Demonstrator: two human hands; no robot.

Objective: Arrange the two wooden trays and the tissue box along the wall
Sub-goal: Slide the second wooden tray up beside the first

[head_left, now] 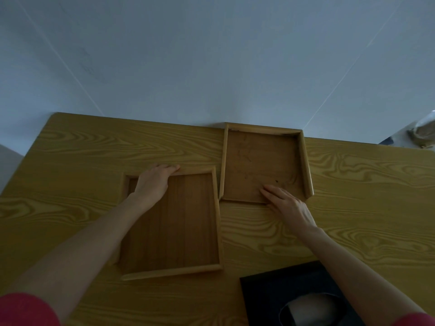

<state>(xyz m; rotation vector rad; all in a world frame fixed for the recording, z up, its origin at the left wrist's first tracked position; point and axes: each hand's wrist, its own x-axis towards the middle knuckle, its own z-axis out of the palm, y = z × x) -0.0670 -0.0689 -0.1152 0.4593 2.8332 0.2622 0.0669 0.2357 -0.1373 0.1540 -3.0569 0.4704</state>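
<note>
Two wooden trays lie on the wooden table [70, 161]. The right tray [259, 158] has its far rim against the white wall. The left tray [186, 222] lies nearer to me, a gap away from the wall. My left hand [154, 182] reaches over that tray, its fingers hooked on the far rim. My right hand [287, 205] rests flat on the near edge of the right tray, fingers spread. A black tissue box [270, 295] with a pale tissue in its opening stands at the table's near right, partly behind my right forearm.
The white wall [211, 67] runs along the table's far edge. Some pale cluttered items [423, 132] show past the table's far right corner. Bare tabletop lies left of the left tray and right of the right tray.
</note>
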